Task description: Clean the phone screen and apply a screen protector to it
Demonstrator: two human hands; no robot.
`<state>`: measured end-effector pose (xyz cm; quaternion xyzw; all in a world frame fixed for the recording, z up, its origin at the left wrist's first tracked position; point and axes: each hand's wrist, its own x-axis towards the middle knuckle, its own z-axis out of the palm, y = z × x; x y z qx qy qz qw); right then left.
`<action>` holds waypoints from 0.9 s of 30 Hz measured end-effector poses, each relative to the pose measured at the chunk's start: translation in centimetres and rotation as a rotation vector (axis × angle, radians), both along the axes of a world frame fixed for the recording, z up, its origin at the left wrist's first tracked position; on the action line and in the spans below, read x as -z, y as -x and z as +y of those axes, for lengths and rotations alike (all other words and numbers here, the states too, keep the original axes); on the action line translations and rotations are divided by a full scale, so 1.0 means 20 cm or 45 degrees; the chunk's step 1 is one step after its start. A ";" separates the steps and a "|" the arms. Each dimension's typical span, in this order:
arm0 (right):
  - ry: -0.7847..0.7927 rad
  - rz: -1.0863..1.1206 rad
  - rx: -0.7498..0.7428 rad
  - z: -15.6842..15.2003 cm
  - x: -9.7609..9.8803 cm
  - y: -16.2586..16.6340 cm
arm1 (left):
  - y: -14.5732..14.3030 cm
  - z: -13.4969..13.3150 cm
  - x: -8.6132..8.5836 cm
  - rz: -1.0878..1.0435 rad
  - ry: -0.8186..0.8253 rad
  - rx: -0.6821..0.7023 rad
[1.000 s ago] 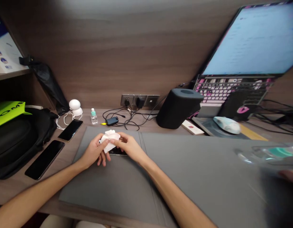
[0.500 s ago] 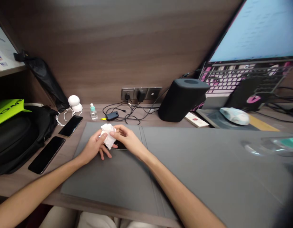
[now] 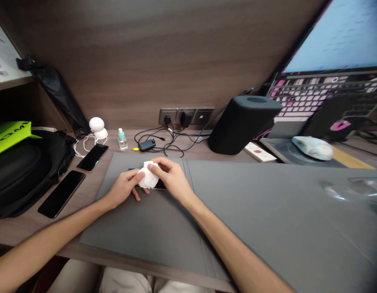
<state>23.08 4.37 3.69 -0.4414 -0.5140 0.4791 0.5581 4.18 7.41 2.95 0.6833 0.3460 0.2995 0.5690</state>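
Head view: I see, from my remote seat, the left hand (image 3: 125, 188) and right hand (image 3: 174, 179) gripping a crumpled white tissue (image 3: 150, 177) between their fingers (image 3: 140, 176), one at each side. The tissue partly covers a dark slab (image 3: 162, 185) above the left part of the grey mat (image 3: 252, 211); contact with the slab I cannot tell. Farther left, two black phones (image 3: 62, 193) lie on the worktop (image 3: 90, 185); a small bottle (image 3: 123, 142) stands beyond the mat's far edge.

one tissue (image 3: 148, 179), probably three phones (image 3: 62, 194) (image 3: 93, 157) (image 3: 161, 185)
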 end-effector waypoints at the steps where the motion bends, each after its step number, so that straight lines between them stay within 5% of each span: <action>1: -0.026 -0.002 0.021 0.00 0.00 0.00 | 0.00 0.00 0.00 -0.001 -0.013 -0.001; 13: -0.167 -0.274 0.066 0.00 -0.01 -0.01 | 0.01 -0.03 0.03 0.166 -0.202 -0.056; 20: 0.076 0.101 -0.066 -0.01 -0.02 -0.01 | 0.00 -0.02 0.02 0.125 -0.215 -0.005; 27: 0.044 0.135 -0.090 0.01 -0.02 -0.03 | -0.01 -0.03 0.01 0.020 -0.143 -0.148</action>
